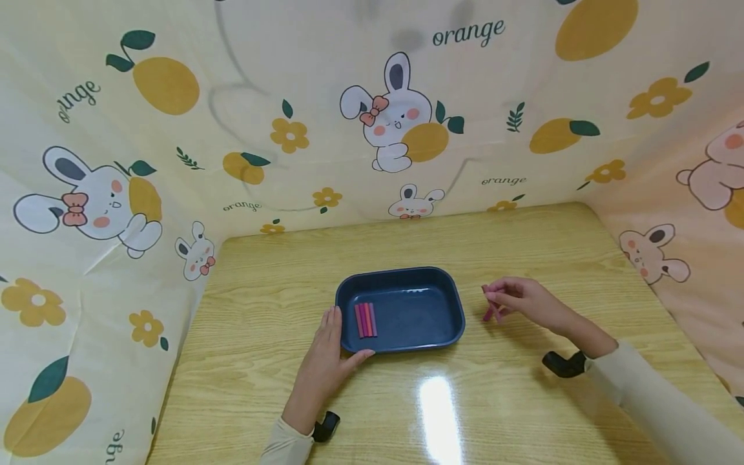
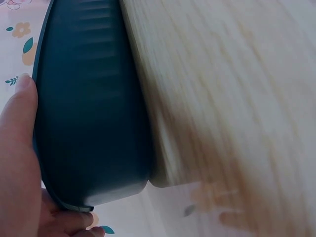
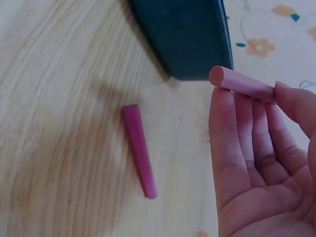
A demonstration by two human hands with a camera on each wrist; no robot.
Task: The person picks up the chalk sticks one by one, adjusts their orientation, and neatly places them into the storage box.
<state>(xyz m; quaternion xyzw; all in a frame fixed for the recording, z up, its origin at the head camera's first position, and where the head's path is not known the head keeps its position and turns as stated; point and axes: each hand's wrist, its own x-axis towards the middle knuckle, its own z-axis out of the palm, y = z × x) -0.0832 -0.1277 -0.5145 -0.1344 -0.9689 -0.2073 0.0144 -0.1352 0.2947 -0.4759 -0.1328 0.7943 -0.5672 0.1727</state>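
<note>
A dark blue rectangular tray (image 1: pixel 415 345) sits on the table, with several pink, purple and red chalk-like sticks (image 1: pixel 365 320) side by side at its left end. My left hand (image 1: pixel 325 358) holds the tray's near left corner, fingers along the left side and thumb at the front rim. To the right of the tray, my right hand (image 1: pixel 526 301) pinches a pale pink chalk-like stick (image 3: pixel 247 86) between thumb and fingertips. Below it, a darker magenta stick (image 3: pixel 139 153) lies on the table, apart from the hand.
The wood-grain table (image 1: pixel 261 297) meets a patterned cloth (image 1: pixel 325 129) at the back and both sides. Light glares off the tabletop in front of the tray. Each wrist wears a black device (image 1: pixel 564 363).
</note>
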